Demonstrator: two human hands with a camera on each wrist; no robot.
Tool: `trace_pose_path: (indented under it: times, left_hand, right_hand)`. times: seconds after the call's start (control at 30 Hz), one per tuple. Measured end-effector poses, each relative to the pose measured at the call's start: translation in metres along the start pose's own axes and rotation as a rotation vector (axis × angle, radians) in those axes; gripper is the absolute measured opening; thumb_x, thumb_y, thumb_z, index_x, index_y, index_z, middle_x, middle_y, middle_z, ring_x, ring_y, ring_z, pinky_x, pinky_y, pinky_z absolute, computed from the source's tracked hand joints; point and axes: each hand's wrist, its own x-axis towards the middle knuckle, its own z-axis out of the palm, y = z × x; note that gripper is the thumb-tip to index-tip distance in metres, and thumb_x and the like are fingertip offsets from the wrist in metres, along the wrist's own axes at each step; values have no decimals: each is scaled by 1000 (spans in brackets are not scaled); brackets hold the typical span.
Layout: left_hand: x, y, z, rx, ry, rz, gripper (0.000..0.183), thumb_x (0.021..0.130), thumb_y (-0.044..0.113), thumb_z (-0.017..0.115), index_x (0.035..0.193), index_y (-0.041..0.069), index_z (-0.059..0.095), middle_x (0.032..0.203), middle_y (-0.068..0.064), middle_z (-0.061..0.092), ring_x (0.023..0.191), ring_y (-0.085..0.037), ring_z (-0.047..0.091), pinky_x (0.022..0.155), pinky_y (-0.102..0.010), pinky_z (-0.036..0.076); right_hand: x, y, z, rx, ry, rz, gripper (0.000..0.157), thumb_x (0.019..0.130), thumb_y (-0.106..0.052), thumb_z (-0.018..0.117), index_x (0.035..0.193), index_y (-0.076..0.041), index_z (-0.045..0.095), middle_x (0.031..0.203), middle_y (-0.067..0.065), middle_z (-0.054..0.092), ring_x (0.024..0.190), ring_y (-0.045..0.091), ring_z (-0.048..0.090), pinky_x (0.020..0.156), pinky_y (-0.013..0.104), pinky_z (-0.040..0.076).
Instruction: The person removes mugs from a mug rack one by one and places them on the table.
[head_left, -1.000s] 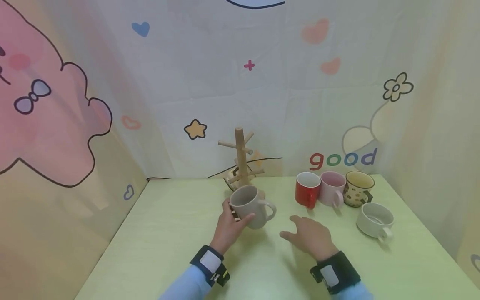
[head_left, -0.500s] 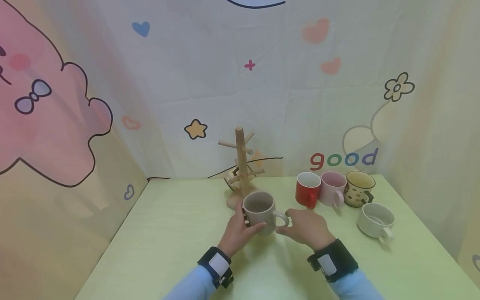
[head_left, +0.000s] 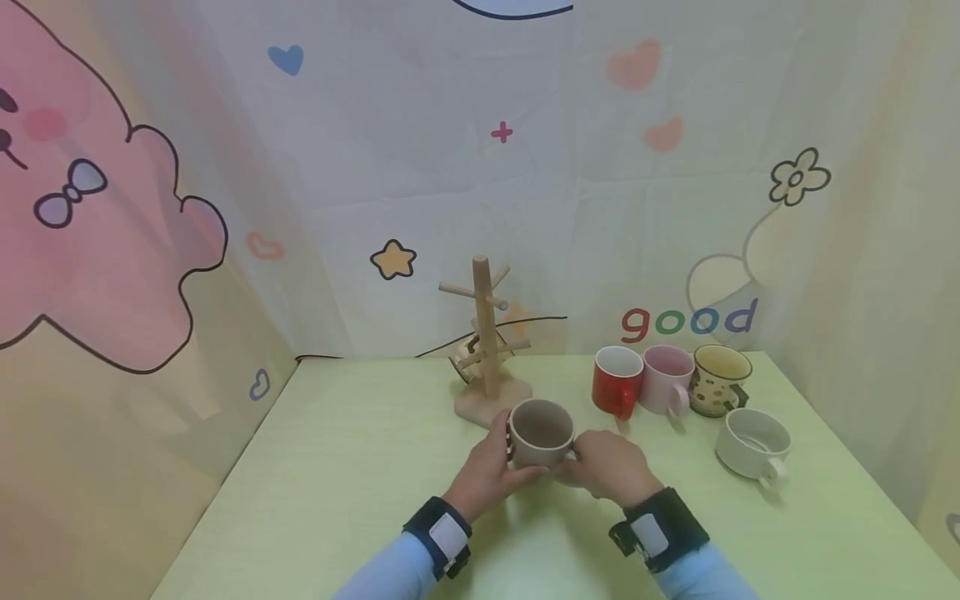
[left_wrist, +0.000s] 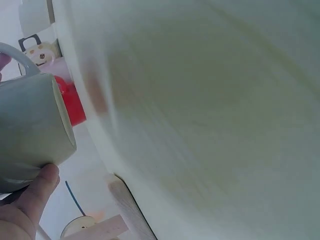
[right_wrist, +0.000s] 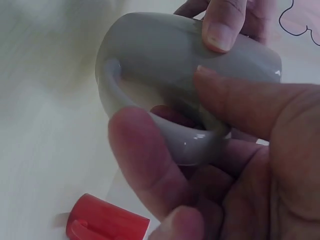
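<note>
A grey mug (head_left: 534, 456) is held up in front of the wooden mug tree (head_left: 485, 342), its mouth tipped toward the head camera. My left hand (head_left: 487, 477) grips the mug's body from the left, thumb along its near side. On the other side, my right hand (head_left: 613, 468) has its fingers curled about the handle (right_wrist: 187, 142), the thumb lying near the mug's wall in the right wrist view. Fingers hide much of the handle in the head view. A spotted cream mug (head_left: 467, 360) is partly hidden behind the tree's post, at the lower pegs.
On the right of the table (head_left: 322, 483) stand a red mug (head_left: 617, 390), a pink mug (head_left: 663, 385) and a patterned yellow mug (head_left: 708, 393) in a row. A low white cup (head_left: 748, 452) sits in front of them. A printed curtain (head_left: 420, 150) closes off the back.
The left hand has carried the grey mug right and toward the person, tipping its mouth nearer the camera. The right hand has come from apart to hold its handle.
</note>
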Motion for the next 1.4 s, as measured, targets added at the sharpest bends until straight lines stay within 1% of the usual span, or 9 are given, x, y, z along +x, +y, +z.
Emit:
trace_pose_path:
  times: [0.33,0.5,0.63,0.8,0.9,0.97,1.13,1.3,1.4]
  left_hand:
    - [2,1,-4,48,-17,87,87,82,26,82,149,13,28,142,-7,49,128,-22,52,101,-35,47]
    - [3,-1,-5,39,-34,116,88,83,25,82,150,15,26,142,-5,48,129,-20,51,101,-34,46]
    - [4,-1,-7,26,-51,110,89,82,26,82,150,15,26,143,-4,47,129,-19,50,102,-34,46]
    - [6,2,-11,36,-89,66,90,82,29,81,151,16,25,144,-3,47,130,-19,49,105,-36,44]
    - [6,5,-12,100,-104,49,89,83,35,80,151,15,24,143,-5,49,129,-19,51,105,-37,44]
    - [6,8,-14,172,-107,43,89,84,39,78,151,14,24,141,-7,51,126,-19,53,103,-37,45]
    - [7,13,-16,330,-107,24,88,83,48,76,149,13,29,135,-5,56,117,-18,59,94,-38,51]
    - [8,16,-18,418,-106,21,87,82,52,76,148,13,35,133,-3,58,116,-17,60,88,-39,54]
    - [7,21,-21,490,-107,18,88,82,54,75,148,12,36,130,-5,59,114,-18,60,83,-39,56]
  right_hand:
    - [-1,3,6,64,3,-5,14,90,-16,72,90,-3,68,64,3,58,54,18,56,50,31,48]
    - [-1,3,8,87,0,-6,12,92,-15,70,91,-3,68,65,3,58,54,18,56,51,31,48]
    - [-3,3,9,107,14,-5,12,92,-15,70,93,-3,69,66,3,59,53,18,56,51,31,47]
    - [-2,4,10,120,17,21,15,93,-16,69,94,-2,71,72,4,64,54,18,58,53,31,48]
    - [-2,5,11,110,21,30,16,94,-17,67,91,-2,71,72,4,65,54,18,59,53,31,48]
    - [-2,5,11,100,26,32,17,95,-18,66,89,-2,71,72,4,65,54,17,59,54,31,47]
    - [-4,5,10,86,38,31,19,96,-17,64,87,-2,71,69,3,63,54,16,59,54,31,47]
    - [-6,5,11,77,62,26,18,96,-16,63,84,-3,70,65,2,59,53,16,57,53,30,46]
    - [-7,7,12,35,92,16,19,95,-16,64,82,-4,68,63,2,56,56,17,53,53,31,45]
